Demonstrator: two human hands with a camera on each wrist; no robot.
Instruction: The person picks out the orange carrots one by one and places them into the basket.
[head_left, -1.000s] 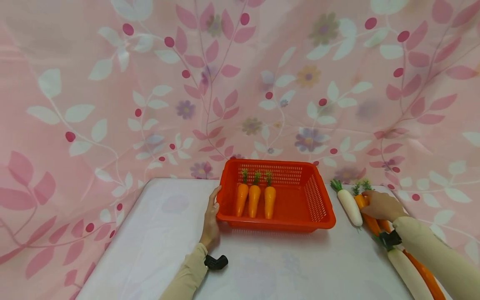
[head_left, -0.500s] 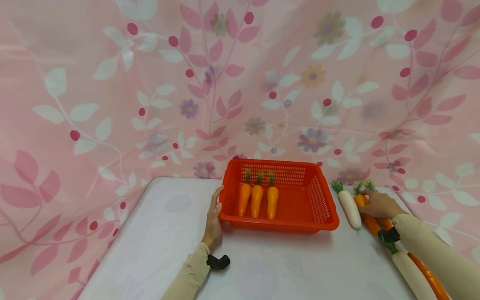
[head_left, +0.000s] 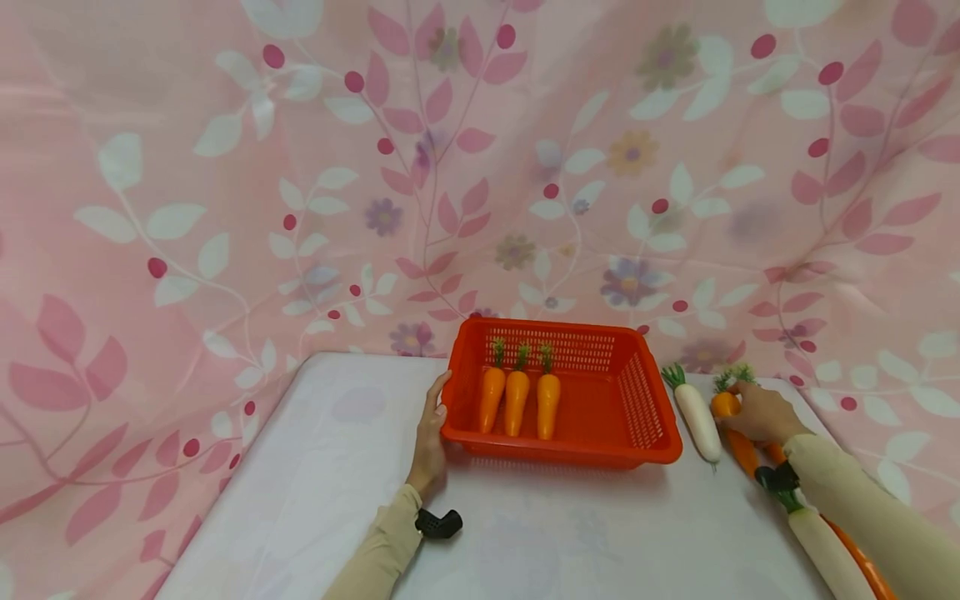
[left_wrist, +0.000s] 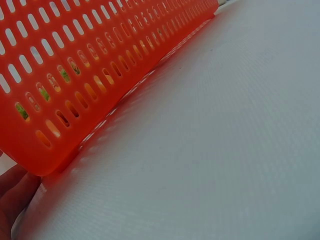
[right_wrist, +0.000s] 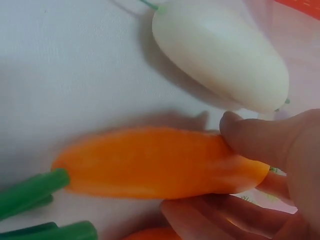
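Right hand (head_left: 767,414) pinches an orange carrot (right_wrist: 145,162) near its leafy end, thumb on one side and fingers opposite; that carrot is at the right side of the white table (head_left: 562,533), between a white radish (right_wrist: 220,52) and a second carrot (right_wrist: 150,235). Left hand (head_left: 429,442) touches the left side of the red basket (head_left: 555,451), but its wrist view only catches a bit of the fingers at the corner, so can't tell if they curl round it. Basket has three carrots (head_left: 516,404) side by side toward its left, leafy ends away from the person.
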